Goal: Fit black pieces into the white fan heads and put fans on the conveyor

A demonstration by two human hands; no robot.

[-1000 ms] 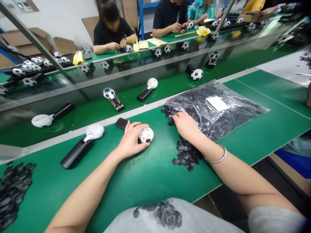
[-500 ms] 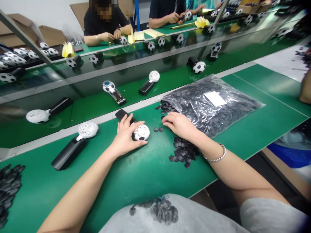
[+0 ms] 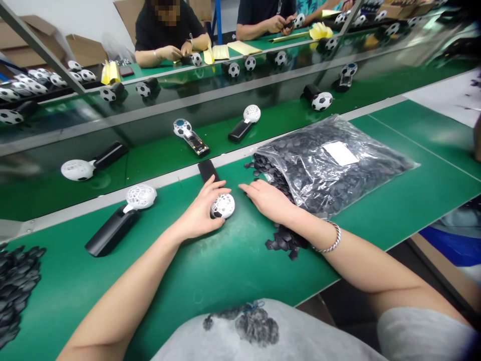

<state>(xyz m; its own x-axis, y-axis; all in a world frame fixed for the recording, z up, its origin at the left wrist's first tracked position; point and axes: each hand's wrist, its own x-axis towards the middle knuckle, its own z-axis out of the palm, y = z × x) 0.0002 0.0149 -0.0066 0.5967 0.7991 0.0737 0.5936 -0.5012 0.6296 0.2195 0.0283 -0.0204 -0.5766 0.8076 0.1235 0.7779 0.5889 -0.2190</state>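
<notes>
Head view: on the counter [image 3: 240, 271], the left hand [image 3: 197, 213] has its fingers grasping a ball-headed device [image 3: 224, 206]. At its three o'clock is the right hand [image 3: 268, 201], fingers extended, grip impossible to tell; a bag [image 3: 361, 170] lies toward two.

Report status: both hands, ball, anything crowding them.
Left hand around white ball, black handle beyond. Right hand right of ball, grip hidden. Loose black pieces, clear bag close to right hand.
</notes>
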